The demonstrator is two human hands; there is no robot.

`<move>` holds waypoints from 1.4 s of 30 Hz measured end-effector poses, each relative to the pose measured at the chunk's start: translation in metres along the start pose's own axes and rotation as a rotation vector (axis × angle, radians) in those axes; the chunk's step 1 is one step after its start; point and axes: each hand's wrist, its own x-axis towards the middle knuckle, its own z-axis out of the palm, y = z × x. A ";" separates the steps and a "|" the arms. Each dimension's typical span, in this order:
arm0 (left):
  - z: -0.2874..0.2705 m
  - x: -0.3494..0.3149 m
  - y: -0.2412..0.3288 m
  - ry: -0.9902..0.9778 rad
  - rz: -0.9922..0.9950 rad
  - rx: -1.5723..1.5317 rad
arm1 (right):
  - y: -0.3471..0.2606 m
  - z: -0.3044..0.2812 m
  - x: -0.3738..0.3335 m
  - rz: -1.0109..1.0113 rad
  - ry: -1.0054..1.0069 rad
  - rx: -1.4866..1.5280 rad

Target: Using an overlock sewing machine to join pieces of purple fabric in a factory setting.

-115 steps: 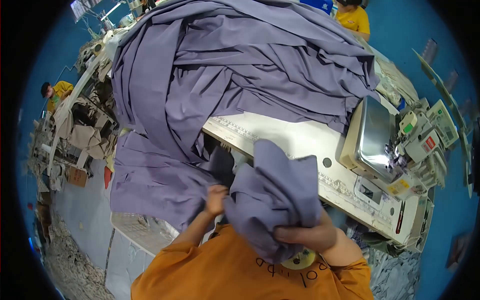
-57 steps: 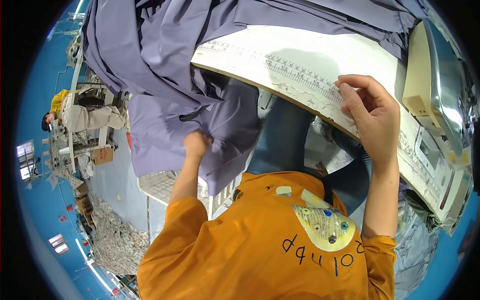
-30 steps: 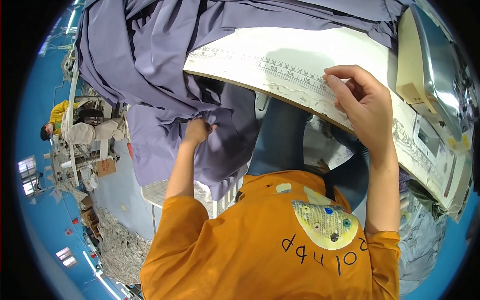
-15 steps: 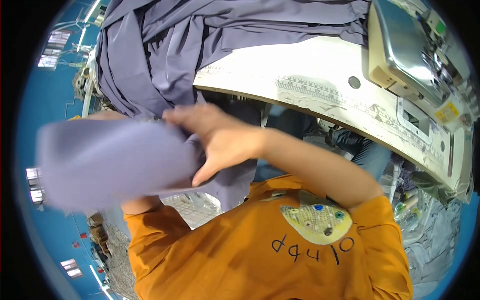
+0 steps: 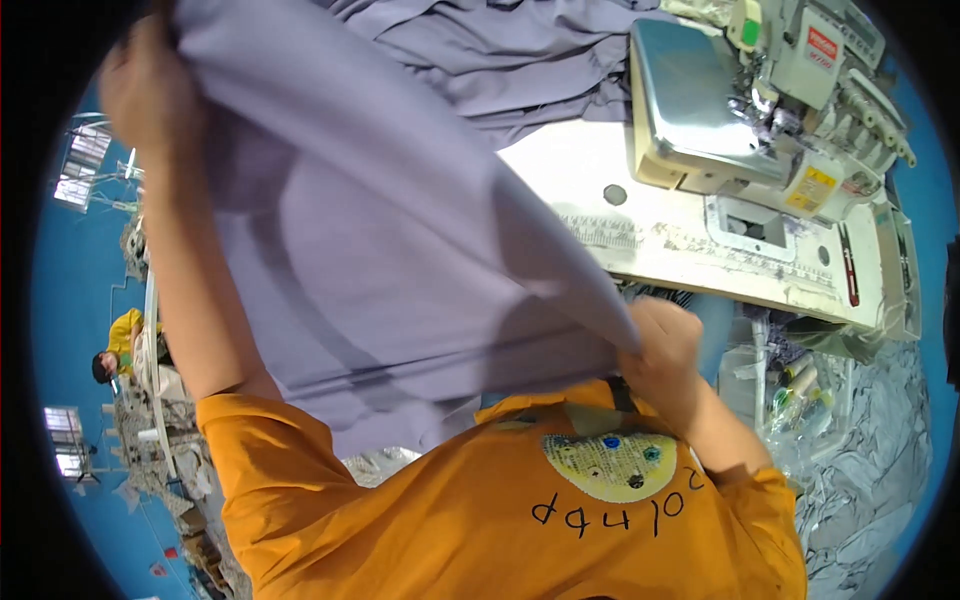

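Observation:
A large purple-grey fabric piece (image 5: 400,240) is stretched in front of me, running slantwise between my two hands. My left hand (image 5: 150,95), raised at the upper left and a little blurred, is closed on the fabric's far left edge. Lower and to the right, my right hand (image 5: 662,345) is a fist around the opposite corner of the fabric. A fold crosses its lower part, and the bottom hangs over my lap. Behind it, more fabric of the same colour lies heaped on the white sewing table (image 5: 690,262), partly hidden by the held piece.
An overlock sewing machine (image 5: 700,105) with a metal cover stands on the table at the right. Red-handled tweezers (image 5: 850,275) lie near the table's right end. Thread cones (image 5: 795,390) and grey cloth (image 5: 870,450) are below. Someone in yellow (image 5: 125,335) is far left.
The fabric has gone from bunched at the left to spread wide. My left hand has come into sight, up and left; my right hand has moved right and closed on a corner.

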 end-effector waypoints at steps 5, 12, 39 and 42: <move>0.070 -0.069 0.035 -0.485 -0.156 -0.451 | 0.034 -0.015 -0.101 0.330 0.154 -0.347; 0.114 -0.132 0.094 -0.732 -0.015 -0.771 | 0.081 0.034 -0.198 0.781 0.104 -0.443; 0.153 -0.163 0.166 -0.923 -0.245 -0.370 | 0.081 -0.105 0.020 0.802 0.516 0.622; 0.158 -0.157 0.153 -0.846 -0.087 -0.349 | 0.082 -0.086 0.030 0.802 0.524 0.702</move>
